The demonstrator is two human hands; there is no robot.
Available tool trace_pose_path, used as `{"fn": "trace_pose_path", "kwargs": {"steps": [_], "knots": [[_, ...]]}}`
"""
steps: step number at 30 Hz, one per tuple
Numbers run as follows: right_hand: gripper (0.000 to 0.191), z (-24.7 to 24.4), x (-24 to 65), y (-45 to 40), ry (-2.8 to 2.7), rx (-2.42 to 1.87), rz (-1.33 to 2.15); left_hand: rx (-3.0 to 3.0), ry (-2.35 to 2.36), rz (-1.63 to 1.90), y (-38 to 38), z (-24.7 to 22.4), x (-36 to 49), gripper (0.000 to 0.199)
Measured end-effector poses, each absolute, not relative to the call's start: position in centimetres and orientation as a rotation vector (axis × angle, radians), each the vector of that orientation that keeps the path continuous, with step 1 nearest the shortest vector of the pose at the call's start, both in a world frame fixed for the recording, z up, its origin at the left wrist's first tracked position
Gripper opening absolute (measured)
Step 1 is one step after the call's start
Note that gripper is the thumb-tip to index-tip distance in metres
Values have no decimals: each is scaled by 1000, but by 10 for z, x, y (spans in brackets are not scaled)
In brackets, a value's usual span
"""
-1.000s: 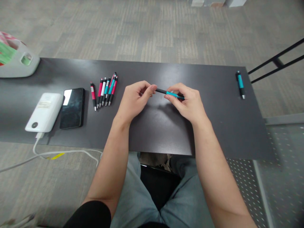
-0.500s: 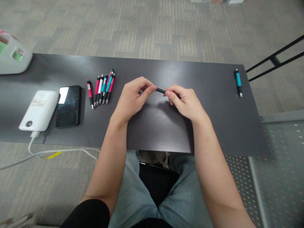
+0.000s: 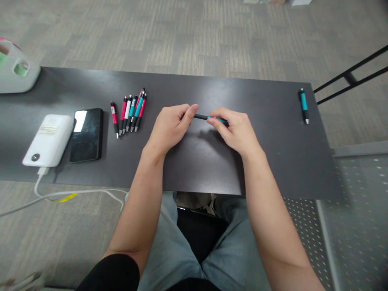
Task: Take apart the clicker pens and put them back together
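Note:
Above the middle of the dark table, a black and turquoise pen (image 3: 201, 117) lies roughly level between my two hands. My right hand (image 3: 232, 125) pinches its turquoise barrel between thumb and fingers, and the rear end is hidden in the palm. The fingers of my left hand (image 3: 176, 123) are curled round the other end of the pen, thumb on top; that end is covered by the hand. To the left sits a group of several pens (image 3: 133, 113) in red, white and turquoise, with one red pen (image 3: 114, 119) slightly apart.
A single turquoise pen (image 3: 304, 106) rests near the right edge of the table (image 3: 206, 173). On the left are a black phone (image 3: 87, 141) and a white power bank (image 3: 48, 139) with a white cable (image 3: 87, 192). A pale plastic container (image 3: 21, 76) stands far left.
My left thumb has lifted from its pinch and the left fingers have curled in more. More of the pen shows, including turquoise barrel at my right fingertips.

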State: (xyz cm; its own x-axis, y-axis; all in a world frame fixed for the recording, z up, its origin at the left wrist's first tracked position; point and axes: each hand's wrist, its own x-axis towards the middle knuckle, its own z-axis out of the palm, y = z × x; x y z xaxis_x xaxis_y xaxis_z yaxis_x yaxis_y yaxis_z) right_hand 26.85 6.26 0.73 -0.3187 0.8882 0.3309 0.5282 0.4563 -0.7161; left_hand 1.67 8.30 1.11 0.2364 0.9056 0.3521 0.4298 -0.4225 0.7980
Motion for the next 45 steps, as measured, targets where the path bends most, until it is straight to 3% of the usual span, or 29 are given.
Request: {"fn": "trace_pose_path", "kwargs": {"steps": [15,25,37,42,45], "knots": [[70,18,273,63,-1908,-1224,961,2027,1156,1097,82,22,13,64],[79,24,290,60,-1836,-1176,1333,2223,1102,1033,79,17,19,67],[67,9,285,71,-1470,-1140,1101,1748,1140,1319,79,15,24,75],[64,14,287,72,-1302,-1092,929,1399,1009,1428,93,23,-1,99],[54,15,283,68,-1326,-1011,955,1390,987,1369,94,27,-9,100]]}}
